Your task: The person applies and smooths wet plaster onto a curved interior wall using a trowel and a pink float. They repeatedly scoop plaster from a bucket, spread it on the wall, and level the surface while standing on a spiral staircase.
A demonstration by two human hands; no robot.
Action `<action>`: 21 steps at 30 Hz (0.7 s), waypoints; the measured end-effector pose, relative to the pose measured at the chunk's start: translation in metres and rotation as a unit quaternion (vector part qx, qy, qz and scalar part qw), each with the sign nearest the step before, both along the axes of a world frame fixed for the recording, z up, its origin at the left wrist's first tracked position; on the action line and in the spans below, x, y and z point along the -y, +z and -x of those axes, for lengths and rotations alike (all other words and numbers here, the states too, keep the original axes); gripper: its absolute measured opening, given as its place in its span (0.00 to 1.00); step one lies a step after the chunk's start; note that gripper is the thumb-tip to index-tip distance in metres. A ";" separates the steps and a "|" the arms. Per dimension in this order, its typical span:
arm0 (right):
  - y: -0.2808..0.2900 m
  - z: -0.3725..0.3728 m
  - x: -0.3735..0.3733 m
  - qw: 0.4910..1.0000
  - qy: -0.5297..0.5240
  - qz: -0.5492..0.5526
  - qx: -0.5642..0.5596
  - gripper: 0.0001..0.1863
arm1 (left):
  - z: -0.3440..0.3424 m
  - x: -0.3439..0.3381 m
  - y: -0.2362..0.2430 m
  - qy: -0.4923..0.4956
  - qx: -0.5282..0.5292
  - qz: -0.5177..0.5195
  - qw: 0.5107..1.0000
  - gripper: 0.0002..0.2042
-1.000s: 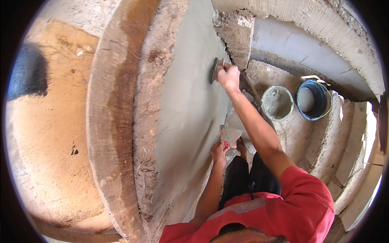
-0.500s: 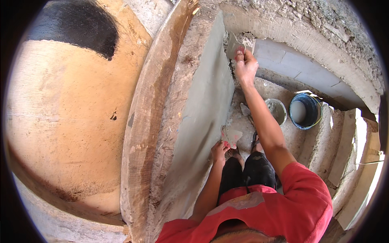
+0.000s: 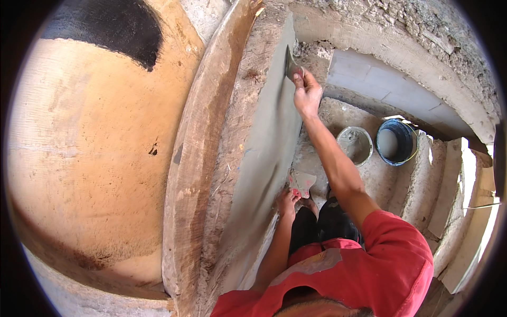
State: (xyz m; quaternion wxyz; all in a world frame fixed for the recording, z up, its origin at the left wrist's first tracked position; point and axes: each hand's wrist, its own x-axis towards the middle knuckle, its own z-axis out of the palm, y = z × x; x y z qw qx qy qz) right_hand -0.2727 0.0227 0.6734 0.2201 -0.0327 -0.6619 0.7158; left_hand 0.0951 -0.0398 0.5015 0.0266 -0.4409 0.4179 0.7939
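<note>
My right hand (image 3: 307,96) is reached far forward, its fingers closed on a thin flat scraper (image 3: 292,67). That blade's edge lies against the wet grey plaster (image 3: 264,142) coating the wall face, near its far end. Low beside the wall, my left hand (image 3: 287,203) pinches a second flat piece (image 3: 303,182), pale grey with red patches and smeared with mortar. This left piece is held just off the near part of the plaster; whether it touches cannot be seen.
On the step right of my arm stand a round tub of grey mortar (image 3: 343,141) and a blue bucket (image 3: 382,153) of cloudy liquid. Concrete steps (image 3: 417,185) descend to the right. A wooden board (image 3: 185,158) runs along the wall's left, beside an orange-brown panel (image 3: 105,132).
My right hand has moved left with its scraper, from the rough corner onto the smooth plaster, and the blade has tilted. My left hand stays nearly where it was.
</note>
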 end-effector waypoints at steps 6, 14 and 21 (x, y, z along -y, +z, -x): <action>0.039 -0.090 0.049 0.998 0.016 -0.052 -0.006 0.13 | 0.015 -0.004 0.005 -0.035 -0.019 -0.004 0.999 0.10; 0.048 -0.206 -0.005 0.993 0.095 -0.032 -0.065 0.11 | 0.034 -0.005 0.039 -0.169 0.009 0.246 0.954 0.12; -0.056 -0.078 -0.024 0.953 -0.047 -0.088 0.285 0.06 | 0.027 0.004 0.045 -0.051 -0.018 0.029 0.998 0.06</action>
